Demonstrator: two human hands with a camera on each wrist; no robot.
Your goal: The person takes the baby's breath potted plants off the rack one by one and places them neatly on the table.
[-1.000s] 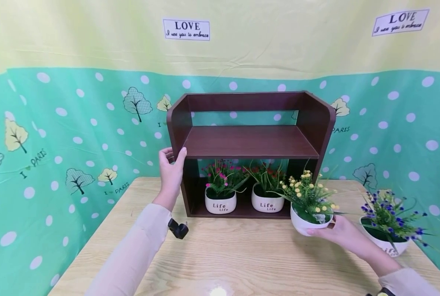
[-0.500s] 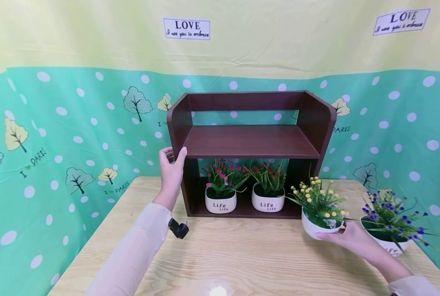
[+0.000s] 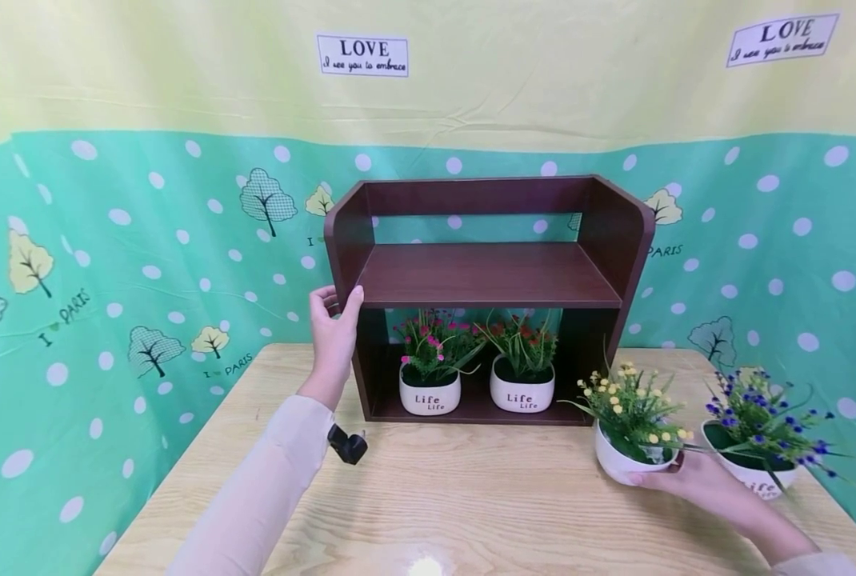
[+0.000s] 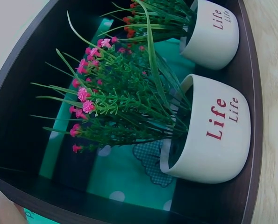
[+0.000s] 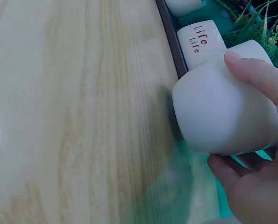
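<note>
White-walled, the yellow-flowered pot [image 3: 621,462] sits between the thumb and curled fingers of my right hand [image 3: 702,484], gripped from its right. From those fingers, the shelf [image 3: 489,276] lies left and beyond. My left hand [image 3: 333,340], well apart, pinches the shelf's left side.

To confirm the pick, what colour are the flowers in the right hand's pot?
The flowers are yellow, seen best in the head view.
</note>
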